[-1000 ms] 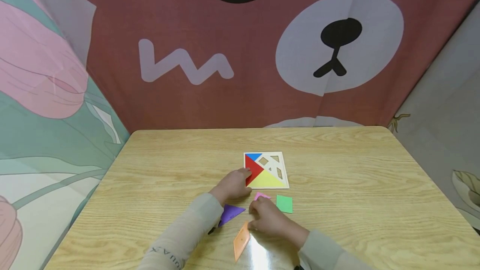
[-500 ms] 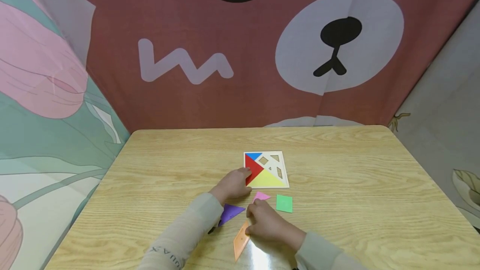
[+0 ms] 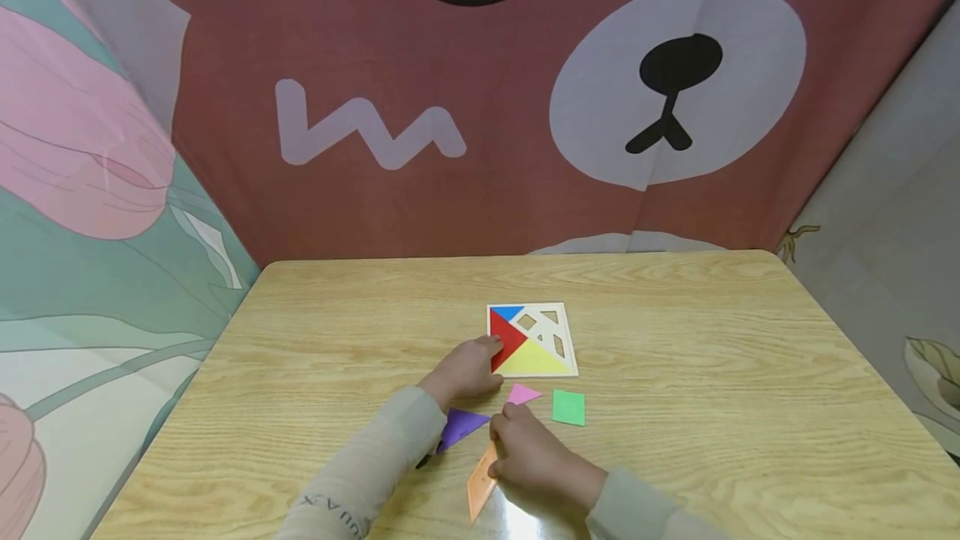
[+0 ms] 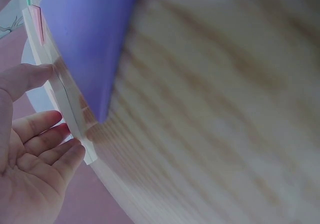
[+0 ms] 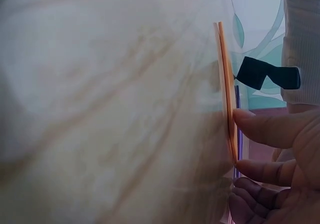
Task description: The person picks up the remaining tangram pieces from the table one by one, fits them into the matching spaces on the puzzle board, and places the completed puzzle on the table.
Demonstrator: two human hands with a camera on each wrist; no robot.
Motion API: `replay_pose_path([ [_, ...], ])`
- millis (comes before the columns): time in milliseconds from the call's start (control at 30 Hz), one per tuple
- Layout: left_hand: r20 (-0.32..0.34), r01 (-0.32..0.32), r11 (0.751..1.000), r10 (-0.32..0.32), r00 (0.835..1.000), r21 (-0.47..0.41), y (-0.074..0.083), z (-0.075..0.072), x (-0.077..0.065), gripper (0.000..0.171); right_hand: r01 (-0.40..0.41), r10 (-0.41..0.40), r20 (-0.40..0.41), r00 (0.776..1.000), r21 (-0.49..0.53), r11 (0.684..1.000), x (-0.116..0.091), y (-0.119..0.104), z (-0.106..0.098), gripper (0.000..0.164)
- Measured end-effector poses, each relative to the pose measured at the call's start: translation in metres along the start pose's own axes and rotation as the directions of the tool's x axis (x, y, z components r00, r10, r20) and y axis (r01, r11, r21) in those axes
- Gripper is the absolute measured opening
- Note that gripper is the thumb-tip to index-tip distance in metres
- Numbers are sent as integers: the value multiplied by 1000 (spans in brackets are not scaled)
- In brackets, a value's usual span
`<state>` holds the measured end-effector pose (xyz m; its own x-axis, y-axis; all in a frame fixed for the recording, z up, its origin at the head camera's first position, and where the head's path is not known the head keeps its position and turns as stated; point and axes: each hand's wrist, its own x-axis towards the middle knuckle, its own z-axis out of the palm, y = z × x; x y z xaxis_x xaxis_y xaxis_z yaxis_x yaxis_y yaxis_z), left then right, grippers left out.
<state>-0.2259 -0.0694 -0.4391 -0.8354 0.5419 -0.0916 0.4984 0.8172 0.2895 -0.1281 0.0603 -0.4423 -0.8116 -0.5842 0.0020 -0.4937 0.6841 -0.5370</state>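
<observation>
My left hand (image 3: pixel 467 367) rests at the left edge of a white tangram board (image 3: pixel 572 348), its fingertips over the red triangle (image 3: pixel 512 343). In the left wrist view the thumb and the loosely bent fingers (image 4: pixel 42 139) touch the board's edge. My right hand (image 3: pixel 542 450) pinches an orange parallelogram (image 3: pixel 480 486) that lies flat on the table; in the right wrist view the thumb and index finger meet its edge. A purple triangle (image 3: pixel 462 426) lies between my arms. Beyond the right hand are a pink triangle (image 3: pixel 522 394) and a green square (image 3: pixel 569 408).
A blue triangle (image 3: pixel 507 312) and a yellow triangle (image 3: pixel 534 361) also fill the board, whose right side shows bare recesses with cut-outs. The wooden table (image 3: pixel 712 373) ends at a printed cloth (image 3: pixel 510 207) behind.
My right hand has shifted slightly left and nearer, from beside the pink triangle to the orange parallelogram, uncovering more of the pink triangle. The left hand has stayed in place.
</observation>
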Motion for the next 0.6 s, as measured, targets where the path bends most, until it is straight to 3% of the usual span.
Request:
replay_pose_path([
  [433,-17,-11,1000,12,1000,15,-1,1,-1,53,-6,5,-26,1000,-24,1000,2,0,4,37],
  [600,-14,-8,1000,8,1000,4,0,1,0,53,-26,26,-15,1000,13,1000,2,1,4,38],
])
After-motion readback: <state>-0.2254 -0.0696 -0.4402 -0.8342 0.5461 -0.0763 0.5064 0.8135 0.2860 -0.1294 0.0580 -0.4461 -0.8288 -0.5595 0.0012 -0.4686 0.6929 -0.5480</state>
